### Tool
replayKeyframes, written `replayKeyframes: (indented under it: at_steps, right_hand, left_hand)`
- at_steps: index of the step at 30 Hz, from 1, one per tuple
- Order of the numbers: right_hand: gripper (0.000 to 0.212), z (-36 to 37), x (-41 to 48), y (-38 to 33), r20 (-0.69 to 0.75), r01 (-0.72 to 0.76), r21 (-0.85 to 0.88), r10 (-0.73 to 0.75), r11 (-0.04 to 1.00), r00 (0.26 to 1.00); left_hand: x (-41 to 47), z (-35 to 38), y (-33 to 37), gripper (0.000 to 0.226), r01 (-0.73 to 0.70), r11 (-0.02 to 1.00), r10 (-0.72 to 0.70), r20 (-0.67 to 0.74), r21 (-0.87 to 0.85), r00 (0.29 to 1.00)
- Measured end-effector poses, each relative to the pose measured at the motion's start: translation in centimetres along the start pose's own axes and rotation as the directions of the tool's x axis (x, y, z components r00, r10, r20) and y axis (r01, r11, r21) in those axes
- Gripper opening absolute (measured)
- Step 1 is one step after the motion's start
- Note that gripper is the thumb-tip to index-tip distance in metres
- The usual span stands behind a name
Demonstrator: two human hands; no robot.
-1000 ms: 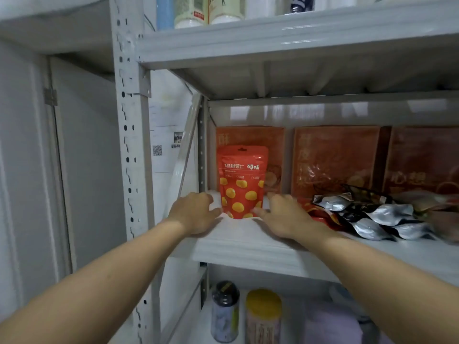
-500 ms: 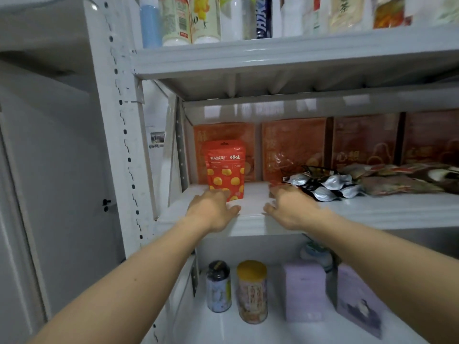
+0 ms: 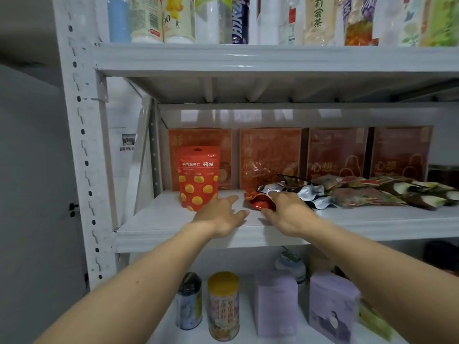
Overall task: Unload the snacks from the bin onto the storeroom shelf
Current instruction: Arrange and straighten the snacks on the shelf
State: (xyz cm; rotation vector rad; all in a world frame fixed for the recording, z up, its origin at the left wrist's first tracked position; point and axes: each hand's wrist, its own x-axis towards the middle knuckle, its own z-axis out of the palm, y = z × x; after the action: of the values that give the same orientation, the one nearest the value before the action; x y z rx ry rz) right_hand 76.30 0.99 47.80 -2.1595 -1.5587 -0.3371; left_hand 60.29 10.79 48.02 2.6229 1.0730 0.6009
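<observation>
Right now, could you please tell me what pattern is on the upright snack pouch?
The pouch is red with yellow spots; head view.

Frame centre: a red stand-up plastic snack pouch [image 3: 198,178] stands on the white metal middle shelf [image 3: 159,218], before a row of orange cardboard boxes [image 3: 270,155]. A heap of silver foil packets [image 3: 310,192] lies to its right.

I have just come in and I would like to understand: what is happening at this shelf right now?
A person is putting snacks away. The left hand and the right hand are open over the middle shelf and hold nothing. A red pouch stands upright just beyond the left hand; I cannot tell whether they touch. The right hand is at a small red packet beside a pile of flat packets.
</observation>
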Motion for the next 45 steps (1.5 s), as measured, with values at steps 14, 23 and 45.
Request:
replayKeyframes:
  at_steps: [14,23,45]
  right_hand:
    - [0.025,2.5,5.5,4.1,-0.105,0.065,0.115,-0.053,0.991,0.993]
    - [0.027,4.0,8.2,5.8,-0.012,-0.006,0.262,0.010,0.965,1.000]
    - [0.067,3.7,7.8,5.5,0.086,-0.108,0.568,0.072,0.816,0.994]
  left_hand:
    - [9.8,4.5,1.2,0.039,0.140,0.622,-0.264,-0.038,-0.770,0.964]
    - [10.5,4.8,1.1,0.039,0.125,0.431,-0.383,-0.056,-0.894,0.922]
    - [8.3,3.2,1.6,0.045,-0.010,0.303,-0.374,-0.129,-0.953,0.918]
